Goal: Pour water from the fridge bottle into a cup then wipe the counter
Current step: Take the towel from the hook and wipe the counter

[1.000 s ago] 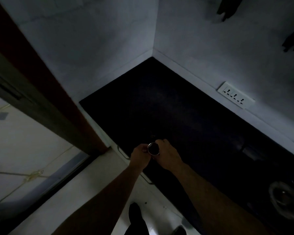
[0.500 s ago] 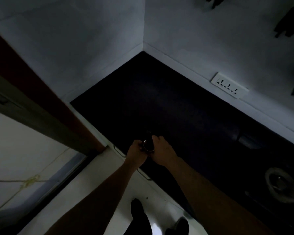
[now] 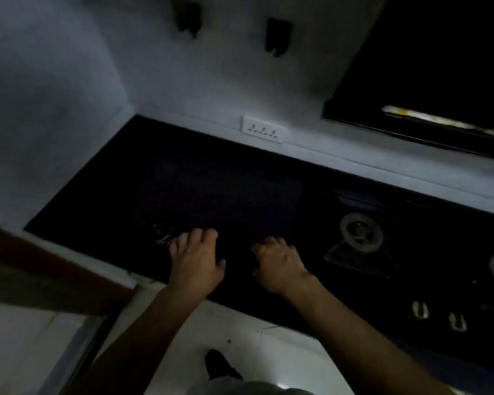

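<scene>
Head view: cup (image 3: pixel 162 236) apparently upright on counter (image 3: pixel 211 189), beside left hand (image 3: pixel 196 262).

Dim home kitchen. My table (image 3: pixel 211 178) is a black counter set in a white wall corner; gas burner (image 3: pixel 360 232) and knobs (image 3: pixel 419 309) at its right end, socket strip (image 3: pixel 263 129) on the wall behind.
</scene>
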Demonstrator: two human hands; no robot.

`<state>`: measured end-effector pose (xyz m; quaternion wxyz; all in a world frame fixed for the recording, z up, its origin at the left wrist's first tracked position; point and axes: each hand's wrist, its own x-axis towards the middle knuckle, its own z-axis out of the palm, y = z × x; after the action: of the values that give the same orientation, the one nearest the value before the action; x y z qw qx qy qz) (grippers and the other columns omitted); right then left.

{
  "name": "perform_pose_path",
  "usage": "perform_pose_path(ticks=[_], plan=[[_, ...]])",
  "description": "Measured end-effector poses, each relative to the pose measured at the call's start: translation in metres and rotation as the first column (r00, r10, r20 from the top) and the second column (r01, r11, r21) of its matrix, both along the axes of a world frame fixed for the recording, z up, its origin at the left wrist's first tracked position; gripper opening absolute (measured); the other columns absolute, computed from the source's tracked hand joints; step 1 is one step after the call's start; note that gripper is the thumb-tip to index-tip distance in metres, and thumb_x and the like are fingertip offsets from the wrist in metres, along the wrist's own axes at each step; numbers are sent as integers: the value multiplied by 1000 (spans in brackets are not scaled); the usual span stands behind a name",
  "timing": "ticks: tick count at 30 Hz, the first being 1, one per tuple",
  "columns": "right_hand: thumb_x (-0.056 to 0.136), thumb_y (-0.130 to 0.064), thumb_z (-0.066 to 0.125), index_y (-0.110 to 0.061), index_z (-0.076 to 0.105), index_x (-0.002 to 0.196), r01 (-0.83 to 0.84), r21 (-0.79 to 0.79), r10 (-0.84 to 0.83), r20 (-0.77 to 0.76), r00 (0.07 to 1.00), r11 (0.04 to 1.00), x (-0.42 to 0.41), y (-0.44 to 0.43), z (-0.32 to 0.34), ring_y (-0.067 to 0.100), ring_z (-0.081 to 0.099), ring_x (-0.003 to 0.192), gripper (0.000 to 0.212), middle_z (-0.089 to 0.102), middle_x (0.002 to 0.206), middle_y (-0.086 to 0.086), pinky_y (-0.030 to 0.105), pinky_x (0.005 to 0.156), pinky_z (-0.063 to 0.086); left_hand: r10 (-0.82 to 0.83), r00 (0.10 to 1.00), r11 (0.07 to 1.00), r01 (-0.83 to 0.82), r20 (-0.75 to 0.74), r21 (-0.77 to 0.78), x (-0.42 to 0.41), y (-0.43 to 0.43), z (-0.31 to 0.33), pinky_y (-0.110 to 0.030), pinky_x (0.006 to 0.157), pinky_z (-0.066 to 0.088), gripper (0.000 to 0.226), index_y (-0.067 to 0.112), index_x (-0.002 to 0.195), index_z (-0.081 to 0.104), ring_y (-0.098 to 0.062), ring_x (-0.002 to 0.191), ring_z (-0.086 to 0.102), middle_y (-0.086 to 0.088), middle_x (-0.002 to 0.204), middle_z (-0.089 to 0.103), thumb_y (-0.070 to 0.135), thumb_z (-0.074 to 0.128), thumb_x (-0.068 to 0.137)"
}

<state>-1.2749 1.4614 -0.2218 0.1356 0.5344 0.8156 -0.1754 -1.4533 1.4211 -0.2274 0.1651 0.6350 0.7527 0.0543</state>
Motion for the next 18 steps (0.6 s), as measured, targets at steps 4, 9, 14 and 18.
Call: perform_pose_path(ticks=[4,9,14,18], plan=[[89,-42,63,-19,47,135,155,51,-155,-9,988,987,88,-30,16,33,46,125,54,51,132,12,46,100,44,-235,969,972,233,-74,-39,88,-7,20,-47,116,26,59,27,136,41,-29,128,41,-3,135,49,49,64,86],[88,-45,64,-21,41,139,365,98,-361,-55,931,926,228,-87,23,34,43,128,61,48,135,13,48,100,41,-427,898,904,421,-105,-76,223,-23,31,-46,111,30,57,28,135,42,-29,127,43,-3,136,49,51,62,87],[87,-45,64,-23,43,134,501,124,-498,-58,866,857,372,-155,31,34,46,124,56,49,130,11,47,99,41,-537,831,843,535,-144,-52,367,-58,36,-44,106,34,57,27,132,44,-29,124,44,-3,133,51,54,63,85],[87,-45,63,-21,45,132,606,161,-613,-8,790,779,474,-207,39,33,47,120,54,50,127,11,47,97,42,-647,746,760,648,-161,-49,481,-93,40,-44,105,35,56,29,129,44,-29,123,45,-3,131,51,54,64,83]])
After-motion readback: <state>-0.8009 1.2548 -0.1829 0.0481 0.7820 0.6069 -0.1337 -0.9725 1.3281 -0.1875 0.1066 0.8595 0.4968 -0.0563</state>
